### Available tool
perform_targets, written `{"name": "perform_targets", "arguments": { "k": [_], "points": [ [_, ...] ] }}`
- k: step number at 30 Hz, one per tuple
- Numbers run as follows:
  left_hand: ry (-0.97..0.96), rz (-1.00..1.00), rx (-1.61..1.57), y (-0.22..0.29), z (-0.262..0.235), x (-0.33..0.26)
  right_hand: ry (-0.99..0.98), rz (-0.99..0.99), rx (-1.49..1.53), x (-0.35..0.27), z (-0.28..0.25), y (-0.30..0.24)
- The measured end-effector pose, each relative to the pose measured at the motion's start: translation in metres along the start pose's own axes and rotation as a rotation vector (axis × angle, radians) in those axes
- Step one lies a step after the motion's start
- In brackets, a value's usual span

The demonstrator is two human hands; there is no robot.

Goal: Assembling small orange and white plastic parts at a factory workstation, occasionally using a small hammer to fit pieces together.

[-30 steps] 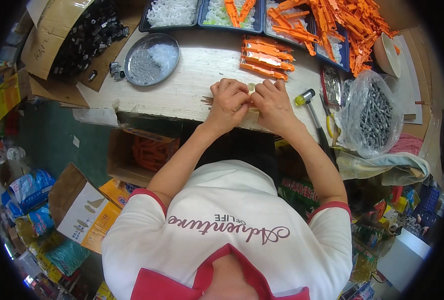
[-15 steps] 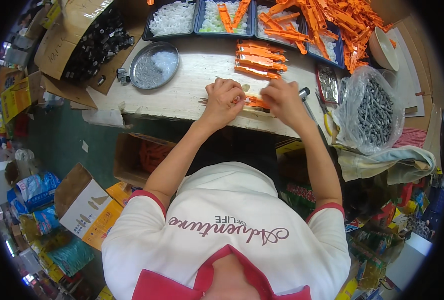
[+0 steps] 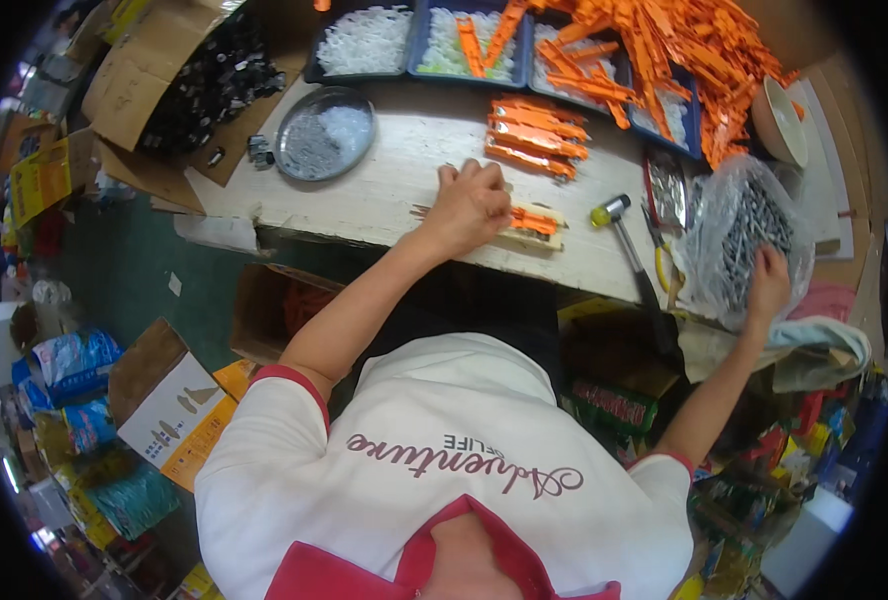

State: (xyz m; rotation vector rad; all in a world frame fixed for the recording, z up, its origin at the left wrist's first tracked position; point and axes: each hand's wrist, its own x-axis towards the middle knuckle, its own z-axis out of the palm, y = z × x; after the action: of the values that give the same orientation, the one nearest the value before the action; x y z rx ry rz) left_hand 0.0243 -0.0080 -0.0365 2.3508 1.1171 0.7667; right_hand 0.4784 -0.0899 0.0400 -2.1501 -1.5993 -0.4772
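Note:
My left hand (image 3: pixel 472 207) rests with curled fingers on the left end of an orange plastic part (image 3: pixel 532 222). That part lies in a small wooden block (image 3: pixel 554 240) near the table's front edge; the fingers hide its left end. On the right, my right hand (image 3: pixel 770 287) has its fingers bent at the mouth of a clear plastic bag (image 3: pixel 709 255) full of slim grey metal pieces (image 3: pixel 747 235). What its fingertips pinch, if anything, is too small to make out. A row of orange parts (image 3: pixel 537 135) lies just beyond the block.
Between the block and the bag lies a hammer (image 3: pixel 632 250), beside yellow-handled pliers (image 3: pixel 663 268). Dark bins (image 3: pixel 414 75) of white pieces and a heap of orange parts (image 3: pixel 684 50) line the back. A round metal tray (image 3: pixel 294 165) and a carton (image 3: pixel 124 95) of black pieces stand left.
My right hand has left the orange part and moved right to the bag, uncovering the hammer. My left hand has stayed at the block. The view has shifted slightly.

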Motion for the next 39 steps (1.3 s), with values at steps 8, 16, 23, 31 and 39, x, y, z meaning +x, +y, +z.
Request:
{"name": "perform_targets", "arguments": {
  "k": [8, 16, 23, 31, 39],
  "points": [
    [0.136, 0.099, 0.17, 0.002, 0.006, -0.018, -0.303, 0.132, -0.17, -0.02, 0.03, 0.042],
    [0.399, 0.072, 0.189, -0.032, -0.018, -0.017, -0.481, 0.21, -0.252, -0.012, 0.033, 0.011],
    [0.394, -0.317, 0.466, -0.141, -0.119, 0.065, -0.367, 0.116, 0.084, -0.01, 0.058, 0.026],
    [-0.01, -0.536, 0.519, -0.165, -0.127, 0.128, -0.356, 0.063, 0.019, -0.012, 0.054, 0.016],
    [0.294, -0.422, 0.191, -0.19, -0.145, 0.11, -0.321, 0.158, 0.116, -0.014, 0.032, 0.005]
  ]
}}
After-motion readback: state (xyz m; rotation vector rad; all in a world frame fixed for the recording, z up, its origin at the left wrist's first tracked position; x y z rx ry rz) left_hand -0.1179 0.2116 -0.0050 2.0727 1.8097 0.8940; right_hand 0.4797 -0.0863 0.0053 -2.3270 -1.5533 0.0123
